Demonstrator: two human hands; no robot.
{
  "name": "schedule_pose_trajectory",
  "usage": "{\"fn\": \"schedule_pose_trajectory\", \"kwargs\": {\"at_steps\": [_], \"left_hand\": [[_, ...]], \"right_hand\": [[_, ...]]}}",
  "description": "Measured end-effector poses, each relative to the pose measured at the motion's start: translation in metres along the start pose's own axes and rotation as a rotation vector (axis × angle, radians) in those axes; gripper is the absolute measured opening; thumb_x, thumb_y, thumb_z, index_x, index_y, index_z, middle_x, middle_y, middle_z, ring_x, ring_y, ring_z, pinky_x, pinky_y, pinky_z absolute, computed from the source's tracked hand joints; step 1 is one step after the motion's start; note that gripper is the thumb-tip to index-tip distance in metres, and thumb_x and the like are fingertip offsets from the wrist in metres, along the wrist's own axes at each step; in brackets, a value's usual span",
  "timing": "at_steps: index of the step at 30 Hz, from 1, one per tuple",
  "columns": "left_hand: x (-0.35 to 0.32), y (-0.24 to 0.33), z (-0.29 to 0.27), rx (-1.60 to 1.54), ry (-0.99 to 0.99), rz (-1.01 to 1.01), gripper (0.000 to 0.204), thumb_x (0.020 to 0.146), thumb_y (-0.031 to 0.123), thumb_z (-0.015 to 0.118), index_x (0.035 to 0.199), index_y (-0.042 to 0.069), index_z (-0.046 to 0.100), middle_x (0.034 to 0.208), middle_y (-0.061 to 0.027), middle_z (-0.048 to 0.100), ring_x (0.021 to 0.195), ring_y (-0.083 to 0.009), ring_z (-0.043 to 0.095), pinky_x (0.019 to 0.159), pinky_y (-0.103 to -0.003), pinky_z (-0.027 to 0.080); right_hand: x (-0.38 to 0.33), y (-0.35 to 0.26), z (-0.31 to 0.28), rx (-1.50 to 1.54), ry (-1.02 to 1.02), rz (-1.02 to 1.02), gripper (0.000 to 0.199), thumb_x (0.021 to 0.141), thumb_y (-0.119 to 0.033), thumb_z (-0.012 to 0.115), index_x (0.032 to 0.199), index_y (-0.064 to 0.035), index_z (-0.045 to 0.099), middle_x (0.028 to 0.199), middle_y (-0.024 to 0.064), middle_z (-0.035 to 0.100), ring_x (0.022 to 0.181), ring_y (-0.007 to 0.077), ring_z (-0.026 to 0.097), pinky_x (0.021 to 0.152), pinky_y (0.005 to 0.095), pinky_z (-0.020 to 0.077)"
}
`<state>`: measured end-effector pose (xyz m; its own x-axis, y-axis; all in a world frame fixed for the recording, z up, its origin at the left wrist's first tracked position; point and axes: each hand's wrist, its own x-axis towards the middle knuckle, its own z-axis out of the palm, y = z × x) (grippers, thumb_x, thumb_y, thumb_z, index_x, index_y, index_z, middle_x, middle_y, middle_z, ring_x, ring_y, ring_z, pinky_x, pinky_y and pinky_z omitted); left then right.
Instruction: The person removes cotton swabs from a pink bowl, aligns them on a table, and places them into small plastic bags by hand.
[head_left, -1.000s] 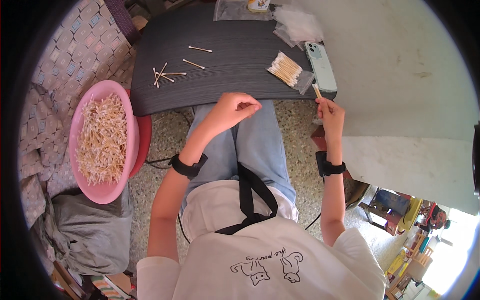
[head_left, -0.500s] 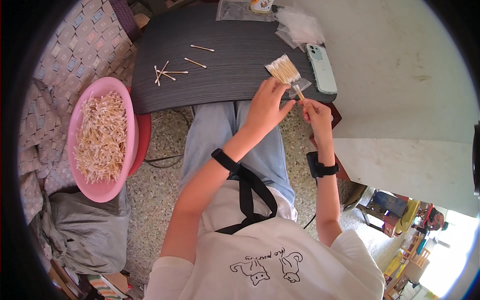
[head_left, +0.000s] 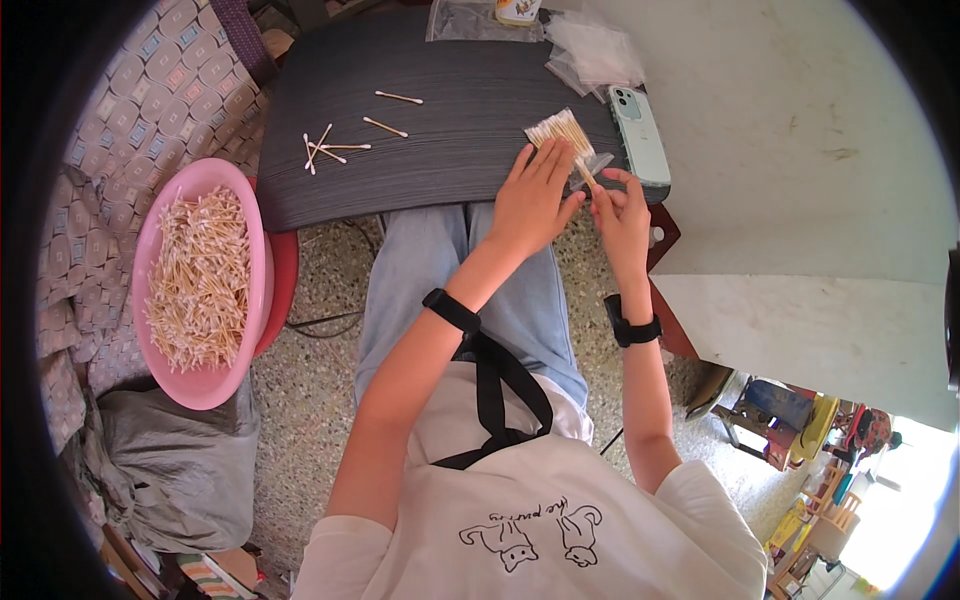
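Note:
A bundle of cotton swabs (head_left: 558, 131) lies on a clear plastic bag (head_left: 598, 162) near the right front edge of the dark grey table (head_left: 440, 150). My left hand (head_left: 535, 195) rests flat on the bundle's near end with fingers spread. My right hand (head_left: 620, 208) pinches the wooden stick ends and the bag's edge just right of it. Several loose cotton swabs (head_left: 330, 148) lie scattered on the table's left part.
A pink bowl (head_left: 195, 385) heaped with cotton swabs stands on a red stool at my left. A pale green phone (head_left: 640, 135) lies at the table's right edge. Clear plastic bags (head_left: 595, 50) sit at the far right. A grey sack (head_left: 180, 470) lies below the bowl.
My left hand swung from over my lap rightward onto the swab bundle. My right hand moved up from the table's corner to the bundle's stick ends.

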<state>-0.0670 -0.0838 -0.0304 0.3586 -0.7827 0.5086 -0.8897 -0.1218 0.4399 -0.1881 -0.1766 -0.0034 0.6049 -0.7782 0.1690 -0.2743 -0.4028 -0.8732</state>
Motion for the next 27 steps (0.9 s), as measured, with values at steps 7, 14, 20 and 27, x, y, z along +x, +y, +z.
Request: {"fn": "schedule_pose_trajectory", "kwargs": {"at_steps": [7,14,20,27], "left_hand": [[0.001,0.005,-0.004,-0.013,0.038,0.001,0.06,0.092,0.034,0.055,0.135,-0.004,0.04,0.138,-0.0198,0.046,0.132,-0.0306,0.04,0.111,-0.044,0.028],[0.008,0.018,0.007,-0.229,0.224,-0.143,0.043,0.089,0.019,0.06,0.123,-0.005,0.047,0.121,-0.0214,0.058,0.121,-0.0356,0.051,0.105,-0.046,0.036],[0.005,0.018,0.01,-0.148,0.256,-0.088,0.02,0.09,0.013,0.056,0.103,-0.001,0.053,0.126,-0.0233,0.054,0.123,-0.0362,0.049,0.105,-0.047,0.035],[0.004,0.018,-0.001,-0.096,0.14,0.029,0.015,0.092,0.015,0.052,0.098,0.001,0.053,0.137,-0.0202,0.048,0.132,-0.0316,0.04,0.109,-0.047,0.028]], "right_hand": [[0.007,-0.004,0.006,-0.031,-0.004,-0.01,0.029,0.092,-0.008,0.058,0.114,0.0001,0.042,0.067,0.0091,0.065,0.058,0.011,0.059,0.054,0.0253,0.0445],[0.006,0.003,0.008,-0.039,0.011,-0.038,0.026,0.091,-0.007,0.057,0.111,0.0002,0.043,0.066,0.0103,0.065,0.058,0.0147,0.061,0.053,0.0273,0.0452],[0.005,-0.001,0.009,-0.045,0.011,-0.038,0.024,0.091,-0.006,0.057,0.109,-0.0001,0.042,0.066,0.0109,0.064,0.058,0.0158,0.061,0.053,0.0281,0.0452],[0.008,-0.009,0.013,-0.123,0.064,-0.144,0.025,0.088,0.002,0.052,0.108,0.0017,0.038,0.065,0.0154,0.062,0.059,0.0256,0.063,0.055,0.0336,0.0464]]}}
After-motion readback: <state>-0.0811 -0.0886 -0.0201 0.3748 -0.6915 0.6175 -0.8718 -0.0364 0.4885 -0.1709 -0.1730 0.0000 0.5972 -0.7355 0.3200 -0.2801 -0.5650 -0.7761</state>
